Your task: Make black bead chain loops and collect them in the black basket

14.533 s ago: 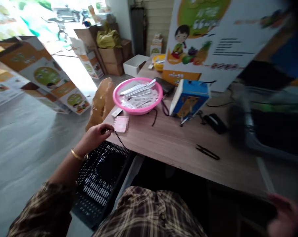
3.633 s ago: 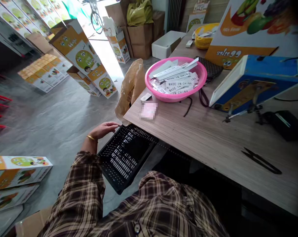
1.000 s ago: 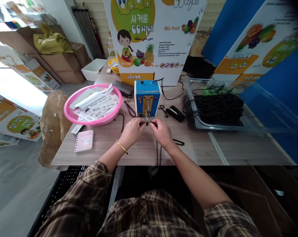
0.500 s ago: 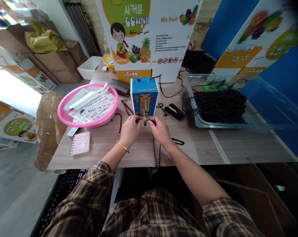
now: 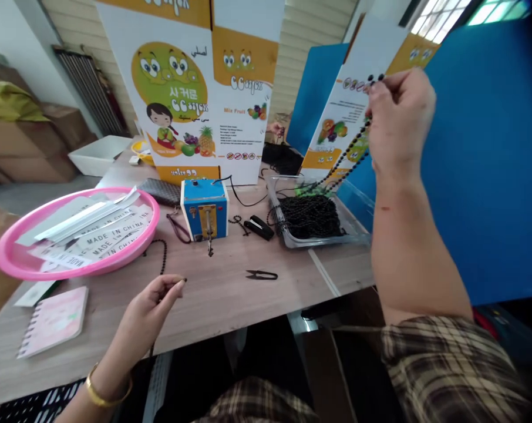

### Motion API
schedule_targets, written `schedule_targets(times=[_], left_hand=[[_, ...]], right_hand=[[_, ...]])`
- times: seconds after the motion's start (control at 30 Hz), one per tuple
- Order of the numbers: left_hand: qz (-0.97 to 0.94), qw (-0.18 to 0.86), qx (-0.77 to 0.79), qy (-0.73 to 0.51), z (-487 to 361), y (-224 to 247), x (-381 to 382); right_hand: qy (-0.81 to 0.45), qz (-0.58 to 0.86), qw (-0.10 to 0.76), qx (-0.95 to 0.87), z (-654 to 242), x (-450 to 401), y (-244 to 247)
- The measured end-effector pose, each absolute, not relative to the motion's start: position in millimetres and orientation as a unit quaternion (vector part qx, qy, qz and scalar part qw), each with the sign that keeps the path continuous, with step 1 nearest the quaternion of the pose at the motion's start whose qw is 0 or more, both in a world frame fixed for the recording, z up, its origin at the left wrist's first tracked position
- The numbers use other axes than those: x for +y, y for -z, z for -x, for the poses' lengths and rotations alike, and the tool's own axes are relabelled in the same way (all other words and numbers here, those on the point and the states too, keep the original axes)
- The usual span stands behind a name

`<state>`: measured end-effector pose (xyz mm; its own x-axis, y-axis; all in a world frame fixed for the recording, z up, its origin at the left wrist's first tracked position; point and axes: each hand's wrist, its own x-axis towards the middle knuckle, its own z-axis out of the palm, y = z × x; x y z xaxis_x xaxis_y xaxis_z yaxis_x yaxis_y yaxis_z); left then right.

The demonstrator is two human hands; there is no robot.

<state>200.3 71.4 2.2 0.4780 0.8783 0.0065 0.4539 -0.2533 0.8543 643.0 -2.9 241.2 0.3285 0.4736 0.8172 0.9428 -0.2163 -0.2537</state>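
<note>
1. The right hand (image 5: 400, 120) is holding a black bead strand (image 5: 352, 150) high above the table's right side, thumb and fingers pinching it firmly. The strand is slanting down, doubled, toward the clear tray (image 5: 301, 242); the height is probably keeping its lengths from tangling.
2. That tray is holding a heap of black strands (image 5: 310, 217), seemingly placed within the right arm's easy reach. Whether the held strand's lower end is touching the heap, I cannot tell.
3. The left hand (image 5: 154, 308) is hovering over the table's near side, thumb and fingertips together on a small dark bit (image 5: 185, 281), perhaps a bead; its hold looks light, suiting something so tiny.
4. A blue machine (image 5: 204, 211) is standing upright in the middle, its front facing the wearer, likely for two-handed access.
5. Dark snips (image 5: 263, 275) are lying in front and to its right, and a black stapler (image 5: 261, 228) is resting between machine and tray, both apparently kept handy.
6. A pink basin (image 5: 6, 258) is sitting at the left, gathering loose "MADE IN CHINA" labels (image 5: 111, 235).
</note>
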Motion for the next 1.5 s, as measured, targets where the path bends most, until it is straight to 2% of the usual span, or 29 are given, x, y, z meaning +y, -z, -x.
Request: schedule_targets(times=[0.1,0.17,0.23,0.3,0.4,0.5,0.6,0.7,0.77,0.83,0.87,0.9,0.97,1.07,1.17,1.27,1.3,1.37,1.43,1.5], left_hand=[[-0.714,0.466,0.456,-0.254,-181,-2,51],[-0.691,0.489,0.461,-0.264,-168,-1,38],[-0.676,0.494,0.468,-0.282,-156,2,25],[-0.667,0.493,0.476,-0.292,-145,6,13],[-0.656,0.509,0.481,-0.282,-132,16,-1],[-0.655,0.523,0.474,-0.271,-124,27,-9],[-0.655,0.524,0.468,-0.278,-121,31,-13],[-0.646,0.514,0.468,-0.316,-124,24,-20],[-0.651,0.495,0.450,-0.359,-128,18,-26],[-0.665,0.473,0.422,-0.394,-135,14,-32],[-0.667,0.468,0.409,-0.411,-140,13,-35],[-0.669,0.460,0.393,-0.431,-145,13,-38],[-0.672,0.440,0.370,-0.466,-155,11,-45],[-0.690,0.405,0.334,-0.499,-162,9,-57],[-0.709,0.374,0.331,-0.499,-141,25,-60],[-0.664,0.310,0.484,-0.478,-88,76,-52],[-0.617,0.285,0.579,-0.450,-66,99,-49],[-0.525,0.287,0.756,-0.266,-25,145,-43],[-0.487,0.308,0.796,-0.187,6,185,-41],[-0.470,0.333,0.805,-0.143,19,216,-42]], right_hand=[[0.312,0.800,0.322,-0.399,-654,0,-220],[0.292,0.837,0.256,-0.387,-640,-3,-184],[0.276,0.848,0.229,-0.389,-615,-9,-140],[0.223,0.849,0.212,-0.430,-589,-12,-100],[0.114,0.826,0.129,-0.537,-571,-3,-60],[0.068,0.823,0.062,-0.560,-593,15,-50],[0.058,0.842,0.024,-0.535,-628,21,-63],[0.095,0.862,0.006,-0.499,-627,13,-78],[0.174,0.844,0.045,-0.505,-594,5,-78],[0.161,0.778,0.160,-0.586,-540,-7,-67],[0.076,0.717,0.228,-0.654,-508,-15,-58],[-0.068,0.645,0.259,-0.715,-475,-26,-49],[-0.313,0.517,0.252,-0.756,-411,-48,-27],[-0.467,0.416,0.231,-0.746,-344,-71,1],[-0.528,0.418,0.198,-0.712,-329,-70,8],[-0.548,0.461,0.241,-0.656,-347,-62,-7],[-0.540,0.479,0.277,-0.635,-354,-61,-13],[-0.506,0.509,0.356,-0.599,-366,-60,-23],[-0.479,0.523,0.412,-0.572,-370,-59,-29],[-0.474,0.517,0.431,-0.568,-367,-58,-33]])
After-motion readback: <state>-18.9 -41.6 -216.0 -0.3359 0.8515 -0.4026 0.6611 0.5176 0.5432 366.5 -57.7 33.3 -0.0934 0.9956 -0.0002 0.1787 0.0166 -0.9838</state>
